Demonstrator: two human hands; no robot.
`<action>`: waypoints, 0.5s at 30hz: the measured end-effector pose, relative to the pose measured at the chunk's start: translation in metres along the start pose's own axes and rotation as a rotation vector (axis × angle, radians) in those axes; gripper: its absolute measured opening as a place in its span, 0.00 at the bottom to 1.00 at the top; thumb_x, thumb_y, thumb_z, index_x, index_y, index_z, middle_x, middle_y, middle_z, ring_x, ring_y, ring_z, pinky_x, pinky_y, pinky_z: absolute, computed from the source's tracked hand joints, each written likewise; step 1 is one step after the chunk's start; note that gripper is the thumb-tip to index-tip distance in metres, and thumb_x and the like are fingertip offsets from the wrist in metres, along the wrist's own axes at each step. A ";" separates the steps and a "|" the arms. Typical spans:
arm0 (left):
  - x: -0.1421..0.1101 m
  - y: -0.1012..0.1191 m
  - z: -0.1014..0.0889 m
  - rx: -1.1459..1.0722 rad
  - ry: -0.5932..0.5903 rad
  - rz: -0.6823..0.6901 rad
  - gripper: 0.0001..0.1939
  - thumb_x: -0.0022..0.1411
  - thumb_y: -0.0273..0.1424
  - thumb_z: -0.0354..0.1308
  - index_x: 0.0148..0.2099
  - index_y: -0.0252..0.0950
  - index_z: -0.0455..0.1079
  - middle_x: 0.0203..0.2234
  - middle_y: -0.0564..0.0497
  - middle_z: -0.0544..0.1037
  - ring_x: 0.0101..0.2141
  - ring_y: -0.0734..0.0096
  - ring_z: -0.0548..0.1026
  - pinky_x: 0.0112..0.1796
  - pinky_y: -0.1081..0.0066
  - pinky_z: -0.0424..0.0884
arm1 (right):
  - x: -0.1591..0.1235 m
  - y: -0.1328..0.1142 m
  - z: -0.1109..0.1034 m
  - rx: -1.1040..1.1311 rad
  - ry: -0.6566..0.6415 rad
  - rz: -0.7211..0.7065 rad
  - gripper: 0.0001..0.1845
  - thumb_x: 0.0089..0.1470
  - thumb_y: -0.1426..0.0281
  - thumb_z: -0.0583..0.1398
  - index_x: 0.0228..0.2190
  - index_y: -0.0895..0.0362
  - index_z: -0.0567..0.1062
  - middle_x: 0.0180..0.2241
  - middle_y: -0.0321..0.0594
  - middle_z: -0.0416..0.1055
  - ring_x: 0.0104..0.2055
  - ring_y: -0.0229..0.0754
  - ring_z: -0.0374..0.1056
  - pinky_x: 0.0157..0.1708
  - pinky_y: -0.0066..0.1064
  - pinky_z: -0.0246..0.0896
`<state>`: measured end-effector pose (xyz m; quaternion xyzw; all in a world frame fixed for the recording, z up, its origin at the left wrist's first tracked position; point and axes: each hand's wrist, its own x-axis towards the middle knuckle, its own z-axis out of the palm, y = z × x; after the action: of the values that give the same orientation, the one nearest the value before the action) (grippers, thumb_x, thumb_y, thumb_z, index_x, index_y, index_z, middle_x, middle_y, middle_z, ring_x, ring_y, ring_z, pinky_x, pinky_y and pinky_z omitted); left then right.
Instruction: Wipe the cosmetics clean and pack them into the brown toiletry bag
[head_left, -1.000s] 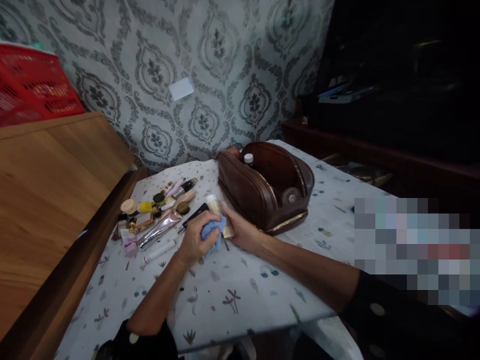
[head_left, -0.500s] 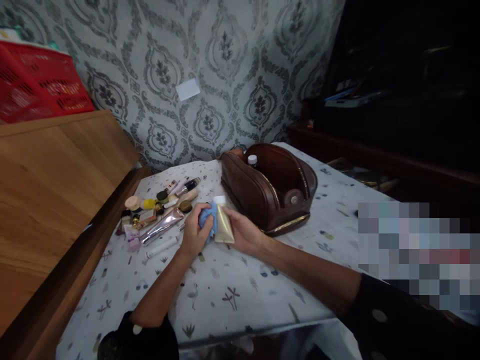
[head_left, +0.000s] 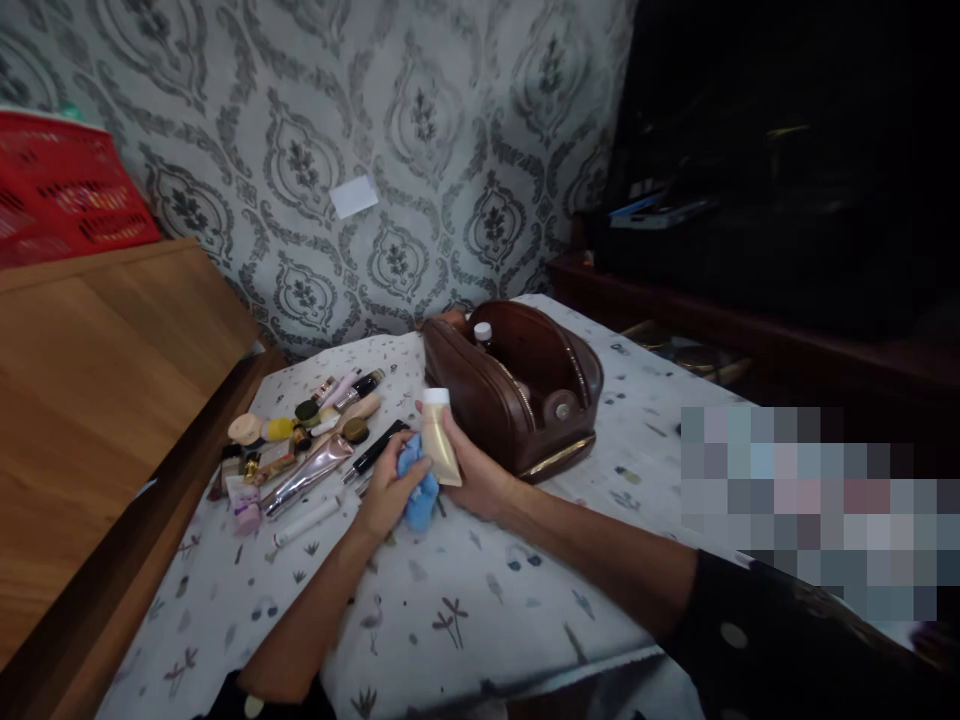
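Tube (head_left: 441,452), gold, flattened, white-capped, gripped in right hand (head_left: 480,474), just left of open brown leather-look bag (head_left: 484,400). Crumpled blue cloth (head_left: 421,500) pinched in left hand (head_left: 388,484), hanging lower than moment ago, tube's front uncovered: seemingly lull in cloth's work.

The cloth-covered table (head_left: 517,610) bears an open brown bag (head_left: 480,400) and assorted cosmetics (head_left: 311,476).

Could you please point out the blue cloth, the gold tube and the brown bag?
Blue cloth (head_left: 422,494), head view: its lower part.
Gold tube (head_left: 437,442), head view: middle of its body.
Brown bag (head_left: 486,395), head view: its outer side.
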<state>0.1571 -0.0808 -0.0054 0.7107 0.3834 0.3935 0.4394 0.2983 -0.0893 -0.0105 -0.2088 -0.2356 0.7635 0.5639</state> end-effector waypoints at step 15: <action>0.005 0.033 -0.031 0.191 0.307 0.181 0.15 0.61 0.43 0.61 0.45 0.40 0.73 0.41 0.48 0.77 0.47 0.60 0.74 0.50 0.63 0.69 | -0.016 0.006 -0.005 -0.842 -0.091 -0.261 0.13 0.40 0.70 0.67 0.30 0.54 0.71 0.24 0.30 0.65 0.26 0.37 0.60 0.25 0.27 0.56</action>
<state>0.1380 -0.0766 0.0362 0.7123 0.4160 0.4968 0.2695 0.3012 -0.1058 -0.0168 -0.3550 -0.5750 0.5318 0.5103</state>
